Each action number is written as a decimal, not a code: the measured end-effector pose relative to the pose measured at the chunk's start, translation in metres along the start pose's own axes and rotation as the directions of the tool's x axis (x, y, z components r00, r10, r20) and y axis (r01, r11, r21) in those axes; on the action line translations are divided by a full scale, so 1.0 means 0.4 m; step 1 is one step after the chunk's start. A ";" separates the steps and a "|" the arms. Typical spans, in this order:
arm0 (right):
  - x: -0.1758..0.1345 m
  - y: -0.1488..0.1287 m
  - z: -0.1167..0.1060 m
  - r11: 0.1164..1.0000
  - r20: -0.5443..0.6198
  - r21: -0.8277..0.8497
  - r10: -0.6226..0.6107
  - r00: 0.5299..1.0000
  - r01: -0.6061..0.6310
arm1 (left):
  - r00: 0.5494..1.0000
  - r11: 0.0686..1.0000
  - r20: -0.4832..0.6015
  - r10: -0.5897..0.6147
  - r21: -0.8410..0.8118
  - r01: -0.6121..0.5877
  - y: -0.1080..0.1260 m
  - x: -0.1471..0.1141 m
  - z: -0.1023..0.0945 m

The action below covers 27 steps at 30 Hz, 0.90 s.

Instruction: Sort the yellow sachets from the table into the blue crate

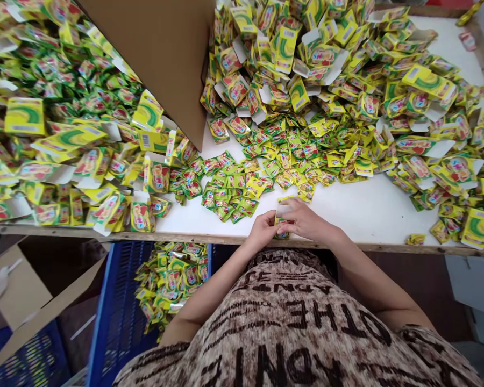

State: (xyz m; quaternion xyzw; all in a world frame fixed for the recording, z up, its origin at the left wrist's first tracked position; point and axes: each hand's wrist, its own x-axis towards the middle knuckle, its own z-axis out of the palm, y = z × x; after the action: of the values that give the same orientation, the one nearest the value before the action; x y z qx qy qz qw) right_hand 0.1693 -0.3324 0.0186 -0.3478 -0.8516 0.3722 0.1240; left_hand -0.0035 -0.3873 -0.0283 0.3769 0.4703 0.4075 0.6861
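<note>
At the table's front edge, my left hand (263, 228) is closed on the left side of a small yellow-green carton (281, 220). My right hand (304, 219) is closed over the carton's right side and top, its fingers near the white flap. Part of the carton is hidden behind the fingers, and I cannot see whether anything is inside it. Just left of my hands lies a loose group of small green-yellow sachets (234, 191). More sachets (298, 150) spread out beyond them on the white tabletop (347, 207).
Open yellow-green cartons (284, 48) are heaped at the back and right. More cartons (89, 166) cover the left side, beyond a brown cardboard divider (173, 59). Below the wooden edge (125, 235) stands a blue crate (113, 306) holding filled-looking packs (177, 274).
</note>
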 end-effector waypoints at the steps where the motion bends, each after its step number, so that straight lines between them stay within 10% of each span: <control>1: -0.005 0.001 0.000 0.999 -0.029 0.053 0.006 1.000 -0.005 | 1.000 1.000 -0.004 -0.001 0.021 0.001 -0.001 0.000 0.000; 5: -0.033 0.017 0.005 0.866 -0.283 0.472 0.328 0.901 -0.167 | 1.000 0.997 -0.015 0.001 -0.072 -0.002 0.010 -0.011 0.001; 11: -0.065 0.008 0.067 0.413 0.044 0.844 0.582 0.812 -0.342 | 0.984 0.955 0.044 -0.175 -0.235 0.181 0.045 -0.023 -0.008; 17: -0.031 -0.017 0.070 0.621 -0.257 0.747 0.599 0.759 -0.237 | 0.983 0.996 -0.181 0.004 -0.092 -0.021 0.050 0.006 -0.006; 27: -0.035 0.007 0.081 0.592 -0.250 0.766 0.632 0.733 -0.249 | 0.977 0.984 -0.139 0.163 0.094 -0.151 0.030 0.027 -0.005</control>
State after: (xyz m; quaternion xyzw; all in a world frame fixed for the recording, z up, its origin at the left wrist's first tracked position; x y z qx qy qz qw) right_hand 0.1657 -0.3581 -0.0053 -0.5668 -0.4675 0.5755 0.3590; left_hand -0.0054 -0.3724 -0.0218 0.4101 0.5048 0.4669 0.5991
